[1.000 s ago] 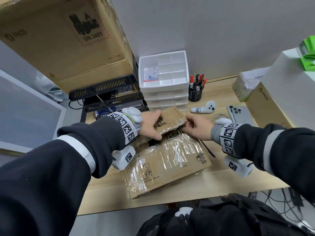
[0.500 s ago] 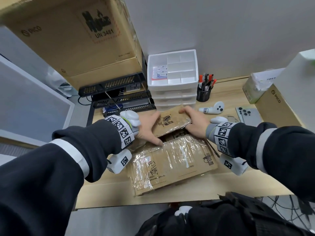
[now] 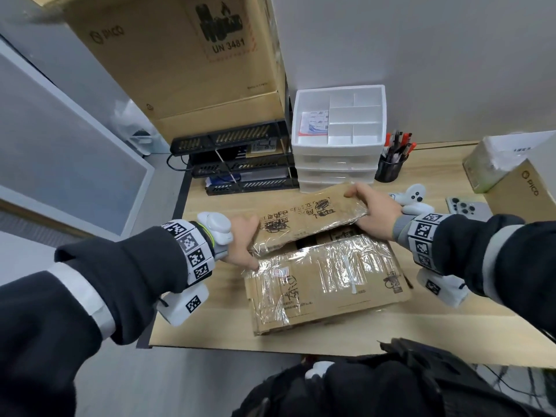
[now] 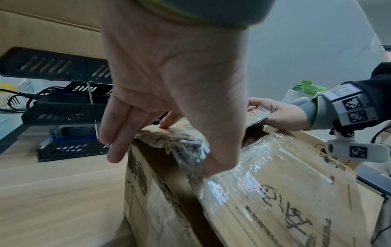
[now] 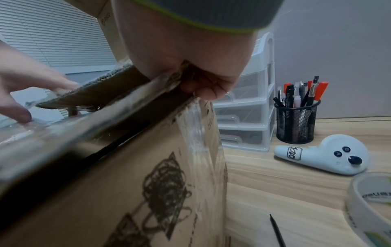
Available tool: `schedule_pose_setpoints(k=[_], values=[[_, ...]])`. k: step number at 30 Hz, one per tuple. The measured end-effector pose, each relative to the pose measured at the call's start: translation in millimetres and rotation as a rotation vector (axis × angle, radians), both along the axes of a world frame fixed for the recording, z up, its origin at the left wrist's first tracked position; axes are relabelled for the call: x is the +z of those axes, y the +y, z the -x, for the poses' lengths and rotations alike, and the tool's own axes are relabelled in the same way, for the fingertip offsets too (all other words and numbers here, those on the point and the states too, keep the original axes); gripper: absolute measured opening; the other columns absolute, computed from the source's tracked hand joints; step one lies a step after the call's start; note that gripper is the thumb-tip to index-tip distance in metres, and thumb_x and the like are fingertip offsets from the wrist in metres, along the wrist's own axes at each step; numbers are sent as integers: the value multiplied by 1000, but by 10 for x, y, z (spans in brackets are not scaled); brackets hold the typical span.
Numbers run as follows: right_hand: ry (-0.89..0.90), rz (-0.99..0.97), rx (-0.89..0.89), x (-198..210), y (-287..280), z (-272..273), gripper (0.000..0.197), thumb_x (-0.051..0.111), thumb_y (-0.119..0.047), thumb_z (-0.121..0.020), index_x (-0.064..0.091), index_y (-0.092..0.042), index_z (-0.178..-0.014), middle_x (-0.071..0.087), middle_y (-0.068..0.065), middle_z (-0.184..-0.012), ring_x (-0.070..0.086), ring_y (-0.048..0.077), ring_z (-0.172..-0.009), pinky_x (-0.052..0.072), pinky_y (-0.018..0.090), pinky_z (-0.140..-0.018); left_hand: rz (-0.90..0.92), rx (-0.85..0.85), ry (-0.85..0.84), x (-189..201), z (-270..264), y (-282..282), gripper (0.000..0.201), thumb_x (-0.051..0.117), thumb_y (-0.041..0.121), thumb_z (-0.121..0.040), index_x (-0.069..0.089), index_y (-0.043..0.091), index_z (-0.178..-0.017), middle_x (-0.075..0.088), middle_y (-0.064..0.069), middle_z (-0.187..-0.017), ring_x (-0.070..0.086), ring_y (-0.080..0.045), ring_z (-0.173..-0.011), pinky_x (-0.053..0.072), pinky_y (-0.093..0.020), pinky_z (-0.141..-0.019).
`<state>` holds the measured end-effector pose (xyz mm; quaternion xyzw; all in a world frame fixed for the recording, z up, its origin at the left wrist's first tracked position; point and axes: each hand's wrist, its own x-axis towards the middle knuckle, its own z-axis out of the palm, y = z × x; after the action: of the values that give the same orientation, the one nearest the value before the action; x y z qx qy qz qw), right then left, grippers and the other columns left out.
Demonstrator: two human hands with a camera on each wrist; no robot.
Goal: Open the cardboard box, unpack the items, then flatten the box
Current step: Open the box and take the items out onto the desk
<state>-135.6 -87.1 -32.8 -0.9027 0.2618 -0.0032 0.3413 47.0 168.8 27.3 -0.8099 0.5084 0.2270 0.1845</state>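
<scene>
A brown cardboard box (image 3: 328, 284), wrapped in clear tape, lies on the wooden desk (image 3: 331, 335). Its far flap (image 3: 310, 218) is tilted up, with a dark gap between it and the flat near flap. My left hand (image 3: 240, 239) holds the flap's left end: thumb at the seam, index finger on the torn edge (image 4: 169, 132), the other fingers straight beside the box. My right hand (image 3: 373, 209) grips the flap's right end, with its fingers (image 5: 203, 90) curled under the edge. The box's contents are hidden.
A white drawer unit (image 3: 338, 136), a mesh pen cup (image 3: 389, 167), a white controller (image 3: 409, 197) and a phone (image 3: 464, 206) stand behind and right of the box. A tape roll (image 5: 370, 205) and a thin black stick (image 5: 277, 232) lie at the right. Black trays (image 3: 240, 164) carry a big carton.
The far flap has risen and the gap at the seam has widened. My right hand slid from the seam's middle to the flap's right end. The left hand stayed at the left end.
</scene>
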Motion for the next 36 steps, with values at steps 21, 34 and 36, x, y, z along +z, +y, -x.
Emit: schedule_pose_setpoints(k=[21,34,36], values=[[-75,-34,-10,95,71,60,42,69,-38,-81,59,-25,-120,66,-2,-120,63,22,-107,50,38,-97,-7,-25,12,-9,-282,-37,71,71,55,-67,45,14,-119,50,-5,-102,57,-22,-81,50,-34,-65],[-198,-174,-112,166,-89,-51,40,77,-53,-65,68,-20,-86,73,8,-81,68,25,-73,59,43,-75,37,40,57,29,-222,-14,47,50,43,-98,45,5,-125,61,-15,-116,59,-30,-98,48,-37,-85],[-189,-174,-137,168,-124,-58,29,80,-41,-70,67,-19,-84,69,11,-72,60,20,-64,56,38,-70,30,27,69,100,-249,-37,42,43,37,-103,47,6,-131,63,-15,-119,60,-32,-104,47,-36,-90]])
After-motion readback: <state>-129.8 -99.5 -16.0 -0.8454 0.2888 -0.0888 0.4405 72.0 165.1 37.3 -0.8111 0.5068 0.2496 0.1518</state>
